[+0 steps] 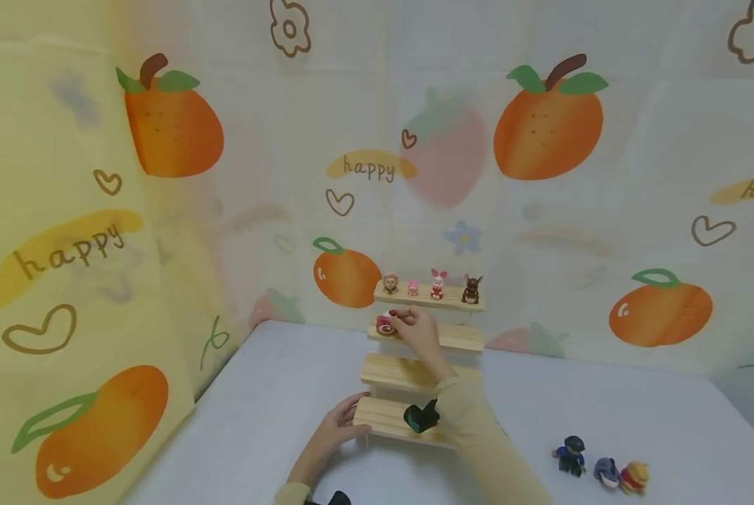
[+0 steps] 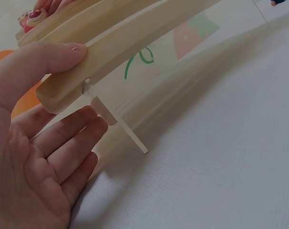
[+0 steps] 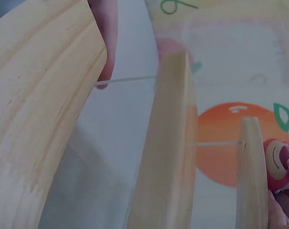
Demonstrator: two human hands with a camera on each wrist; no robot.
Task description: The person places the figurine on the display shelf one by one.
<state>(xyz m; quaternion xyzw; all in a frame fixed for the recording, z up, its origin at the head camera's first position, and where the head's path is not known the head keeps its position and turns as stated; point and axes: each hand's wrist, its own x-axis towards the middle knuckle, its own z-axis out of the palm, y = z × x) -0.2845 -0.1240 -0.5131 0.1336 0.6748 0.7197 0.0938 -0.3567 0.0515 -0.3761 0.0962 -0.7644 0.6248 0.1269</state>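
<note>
At the left end of the second step from the top of the wooden rack, a pink bear figurine was pinched between the fingers of the right hand. Left hand gripped the left end of the lowest step, thumb above, forefinger beneath. Four figurines stood along the top step; three others were toward the tabletop's right edge.

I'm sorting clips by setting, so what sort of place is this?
Probably an indoor play or filming corner; whether home or studio, I can't tell. A fruit-printed backdrop stands behind a pale tabletop, where a tiered wooden shelf holds toy figurines.
</note>
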